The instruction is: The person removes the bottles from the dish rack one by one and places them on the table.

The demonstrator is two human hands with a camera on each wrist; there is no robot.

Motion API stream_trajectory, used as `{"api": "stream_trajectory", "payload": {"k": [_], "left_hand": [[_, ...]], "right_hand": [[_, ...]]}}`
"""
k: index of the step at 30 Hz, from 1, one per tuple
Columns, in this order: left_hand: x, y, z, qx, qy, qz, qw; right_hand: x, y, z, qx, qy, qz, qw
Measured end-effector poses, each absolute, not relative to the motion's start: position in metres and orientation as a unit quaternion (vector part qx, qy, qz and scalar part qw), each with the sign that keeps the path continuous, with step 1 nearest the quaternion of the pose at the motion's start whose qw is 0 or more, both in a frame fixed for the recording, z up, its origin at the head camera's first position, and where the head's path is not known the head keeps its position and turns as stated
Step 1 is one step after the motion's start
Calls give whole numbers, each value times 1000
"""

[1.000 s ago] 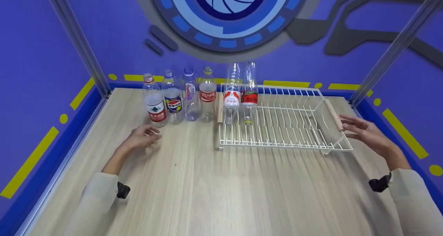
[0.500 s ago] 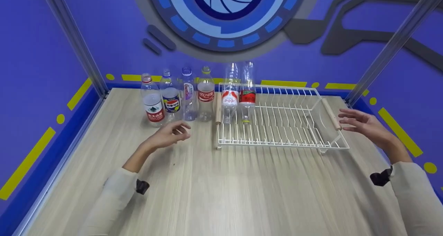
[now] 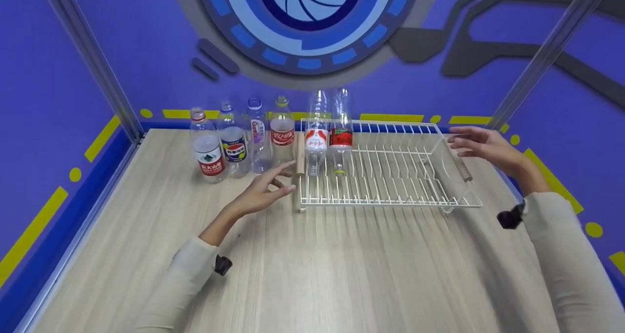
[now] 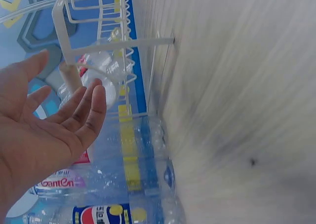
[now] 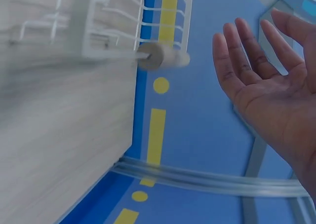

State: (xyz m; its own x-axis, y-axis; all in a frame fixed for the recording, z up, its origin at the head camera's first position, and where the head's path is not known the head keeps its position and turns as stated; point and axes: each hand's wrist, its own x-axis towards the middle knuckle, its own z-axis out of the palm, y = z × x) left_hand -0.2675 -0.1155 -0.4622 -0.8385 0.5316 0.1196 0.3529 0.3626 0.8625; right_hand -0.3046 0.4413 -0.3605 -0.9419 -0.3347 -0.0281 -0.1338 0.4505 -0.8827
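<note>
My left hand is relaxed and holds nothing, its fingertips right by the left wooden handle of a white wire dish rack. The right hand, also holding nothing, hovers with loosely bent fingers beside the rack's right wooden handle. In the left end of the rack, two clear plastic bottles stand neck down: one with a white and red label, one with a red label. The left wrist view shows the left palm and thumb spread near the rack's corner.
Several empty, uncapped plastic bottles stand in a row left of the rack, among them a red-and-white-labelled one, a Pepsi-style one, a purple-ringed one and a Coca-Cola-style one. Behind the wooden table rises a blue wall.
My left hand has moved right, from in front of the leftmost bottle to the rack's left handle. The right hand has risen and gone left, off the side of the right handle.
</note>
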Motion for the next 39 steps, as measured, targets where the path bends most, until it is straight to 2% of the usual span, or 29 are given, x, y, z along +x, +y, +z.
{"api": "stream_trajectory", "payload": {"k": [5,10,18,30,39], "left_hand": [[-269,-111,-471,267,815,507,86],[-270,-106,-475,272,802,520,108],[-269,-101,-477,239,789,551,130],[-272,-96,-471,223,766,581,164],[-276,-95,-472,234,749,591,187]], "right_hand": [[-325,410,-360,-159,836,-504,147],[-337,384,-360,-151,847,-473,189],[-363,328,-369,-125,859,-441,226],[-390,260,-383,-143,867,-344,332],[-398,230,-395,-130,864,-335,352]]}}
